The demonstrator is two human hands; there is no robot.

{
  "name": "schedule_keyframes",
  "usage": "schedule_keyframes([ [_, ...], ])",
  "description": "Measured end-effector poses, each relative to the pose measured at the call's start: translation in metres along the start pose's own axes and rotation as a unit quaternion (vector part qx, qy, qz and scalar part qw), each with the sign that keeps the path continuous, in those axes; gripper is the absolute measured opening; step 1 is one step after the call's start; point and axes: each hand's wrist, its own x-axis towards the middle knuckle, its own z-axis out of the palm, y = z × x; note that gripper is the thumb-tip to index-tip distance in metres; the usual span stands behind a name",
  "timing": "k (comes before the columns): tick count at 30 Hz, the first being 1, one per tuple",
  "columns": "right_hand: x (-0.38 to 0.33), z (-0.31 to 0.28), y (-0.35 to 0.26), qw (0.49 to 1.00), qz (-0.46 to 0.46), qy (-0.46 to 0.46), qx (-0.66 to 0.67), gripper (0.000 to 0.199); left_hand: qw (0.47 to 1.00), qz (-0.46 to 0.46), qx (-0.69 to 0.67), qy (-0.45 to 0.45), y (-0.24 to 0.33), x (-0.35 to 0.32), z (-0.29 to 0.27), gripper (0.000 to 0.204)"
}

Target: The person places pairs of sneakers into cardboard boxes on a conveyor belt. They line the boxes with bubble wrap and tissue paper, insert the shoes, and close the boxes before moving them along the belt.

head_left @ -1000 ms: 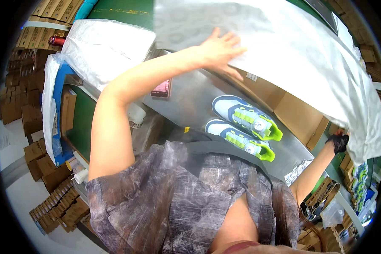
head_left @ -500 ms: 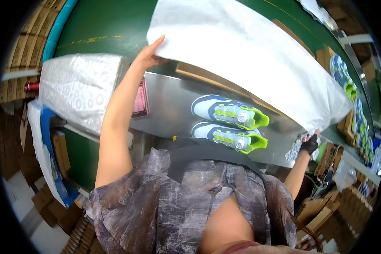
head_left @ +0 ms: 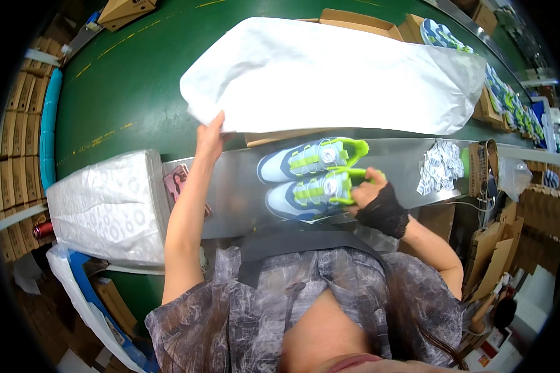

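My left hand (head_left: 210,140) pinches the near left corner of a large sheet of white wrapping paper (head_left: 336,78). The sheet spreads over an open cardboard box (head_left: 361,23), hiding most of it. Two pale blue sneakers with navy and lime-green parts lie side by side on the metal ledge: a farther sneaker (head_left: 298,160) and a nearer sneaker (head_left: 302,194), toes to the left. My right hand (head_left: 379,202), in a black fingerless glove, has its fingers closed on the heel of the nearer sneaker.
At left lies a plastic-wrapped stack of patterned paper (head_left: 106,208), with a pink picture-covered item (head_left: 179,180) beside it. Small white printed slips (head_left: 440,166) are heaped at right. Boxes with more sneakers (head_left: 507,99) line the green belt's (head_left: 137,81) far right.
My right hand has left the paper's right end near the slips and come to the nearer sneaker's heel. The paper has settled flatter across the box. My left hand still holds its corner.
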Motion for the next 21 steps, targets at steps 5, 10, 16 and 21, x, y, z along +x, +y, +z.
schedule_keyframes([
  [5,0.042,-0.061,0.016,0.771,0.217,0.173,0.572,0.033,0.978,0.181,0.078,0.059,0.023,-0.011,-0.027,0.031],
  [10,0.145,-0.032,0.058,0.697,0.288,0.327,0.570,0.029,0.882,0.397,0.238,0.084,0.058,-0.037,0.004,0.034],
  [16,0.248,0.034,0.026,0.748,0.195,0.061,0.631,0.035,0.723,0.563,0.394,-0.067,0.054,-0.048,0.068,0.042],
  [21,0.211,0.010,0.026,0.977,0.048,-0.011,0.207,0.040,0.878,0.198,0.373,-0.226,0.052,-0.005,0.055,0.049],
])
